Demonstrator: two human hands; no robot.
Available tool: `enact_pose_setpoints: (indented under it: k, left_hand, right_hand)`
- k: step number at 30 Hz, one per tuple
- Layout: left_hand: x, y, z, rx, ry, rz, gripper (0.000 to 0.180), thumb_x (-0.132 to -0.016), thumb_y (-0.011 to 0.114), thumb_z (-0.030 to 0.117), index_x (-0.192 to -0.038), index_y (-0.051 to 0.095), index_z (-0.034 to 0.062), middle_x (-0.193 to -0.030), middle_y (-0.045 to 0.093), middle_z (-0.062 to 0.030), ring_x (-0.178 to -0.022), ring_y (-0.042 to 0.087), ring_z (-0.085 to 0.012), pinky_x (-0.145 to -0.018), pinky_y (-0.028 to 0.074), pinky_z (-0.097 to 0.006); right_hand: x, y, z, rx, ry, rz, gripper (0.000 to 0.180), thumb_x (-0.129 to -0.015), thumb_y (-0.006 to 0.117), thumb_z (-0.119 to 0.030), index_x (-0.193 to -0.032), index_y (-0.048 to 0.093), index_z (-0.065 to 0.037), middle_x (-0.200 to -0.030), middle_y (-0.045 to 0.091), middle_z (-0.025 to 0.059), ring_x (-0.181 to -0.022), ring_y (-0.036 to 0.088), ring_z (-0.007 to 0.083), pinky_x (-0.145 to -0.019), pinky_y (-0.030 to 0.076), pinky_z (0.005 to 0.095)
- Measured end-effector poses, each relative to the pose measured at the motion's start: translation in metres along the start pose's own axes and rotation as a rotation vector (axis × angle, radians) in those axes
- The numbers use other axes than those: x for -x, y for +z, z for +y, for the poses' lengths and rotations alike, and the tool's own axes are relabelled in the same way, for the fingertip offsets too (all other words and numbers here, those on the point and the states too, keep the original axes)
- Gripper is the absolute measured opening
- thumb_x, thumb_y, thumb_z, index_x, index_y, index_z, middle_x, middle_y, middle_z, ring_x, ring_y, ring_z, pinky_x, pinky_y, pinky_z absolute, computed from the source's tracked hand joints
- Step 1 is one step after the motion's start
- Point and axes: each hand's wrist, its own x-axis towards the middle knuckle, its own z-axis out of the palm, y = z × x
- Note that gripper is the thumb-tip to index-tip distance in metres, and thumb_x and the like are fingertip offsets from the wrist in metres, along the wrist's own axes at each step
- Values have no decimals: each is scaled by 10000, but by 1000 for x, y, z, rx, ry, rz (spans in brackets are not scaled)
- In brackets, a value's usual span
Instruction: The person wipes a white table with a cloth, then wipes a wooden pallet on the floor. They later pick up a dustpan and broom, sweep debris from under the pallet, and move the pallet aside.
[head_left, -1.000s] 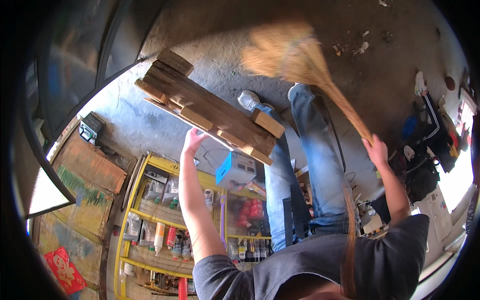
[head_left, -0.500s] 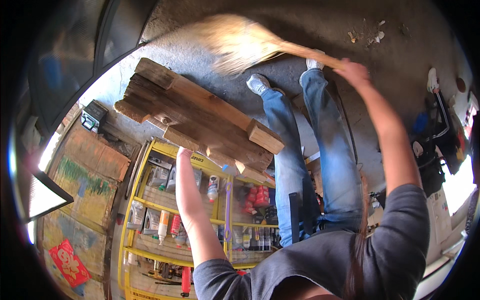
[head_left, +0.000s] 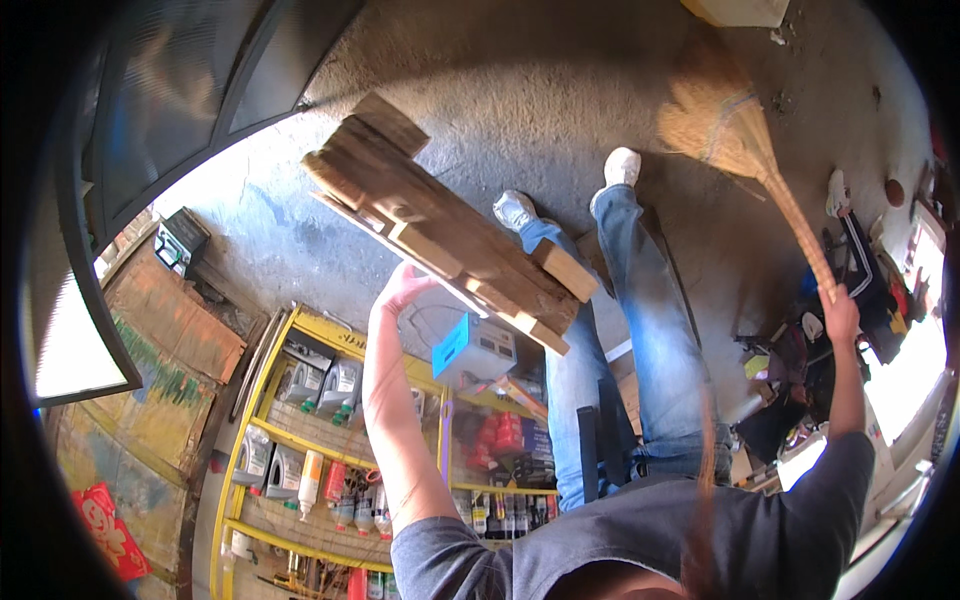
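My left hand (head_left: 403, 287) is closed on the lower edge of a rough wooden piece (head_left: 430, 238), built from brown planks with short blocks along its edges. The wood is held up, tilted down to the right, and hides some of my fingers. Out to the right, my right hand (head_left: 840, 312) grips the end of a straw broom's handle (head_left: 800, 222). The broom's head (head_left: 722, 125) fans out above the floor, its tips blurred.
Beside my left arm stands a yellow-framed shelf (head_left: 258, 408) with bottles and tubes; a blue-and-white box (head_left: 480, 348) rests on top. A painted wooden panel (head_left: 170, 390) leans left. Bags and clothes (head_left: 780, 390) are heaped right. Concrete floor (head_left: 500, 110) spreads ahead of my shoes.
My right hand has swung the broom from in front of my shoes out to the far right. My left hand and the wooden piece have shifted slightly right, and the blue-and-white box has come into view.
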Motion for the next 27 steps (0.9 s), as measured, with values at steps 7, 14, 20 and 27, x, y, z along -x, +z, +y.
enact_pose_setpoints:
  k: [7,14,20,27]
  left_hand:
    - [-57,18,-7,-349,3,72,691,-690,777,428,-1101,556,-80,-1010,636,-180,-981,586,-266,-860,455,-370]
    - [-89,32,8,-337,-29,170,579,-719,773,383,-1014,570,-71,-917,641,-171,-826,605,-223,-682,501,-345]
    - [-111,2,51,-181,-92,217,368,-799,679,228,-1053,580,-19,-902,615,-95,-776,568,-162,-632,485,-298]
    - [-165,-19,140,-481,-165,236,282,-845,585,246,-907,644,-23,-873,667,-140,-832,620,-209,-763,459,-309]
  right_hand:
    - [-38,-17,-153,-298,-225,-5,471,-837,586,-484,-1062,548,-72,-836,641,223,-801,616,406,-677,483,489]
    - [-221,-26,-342,-278,-501,26,494,-850,556,-497,-1086,562,-63,-835,645,198,-817,626,377,-696,492,471]
    - [-262,-5,-272,-473,-409,21,457,-837,581,-483,-1025,573,-67,-908,643,193,-874,606,383,-721,480,487]
    - [-228,28,-142,-479,-51,-174,487,-840,555,-521,-966,584,-52,-908,635,205,-885,595,400,-712,468,487]
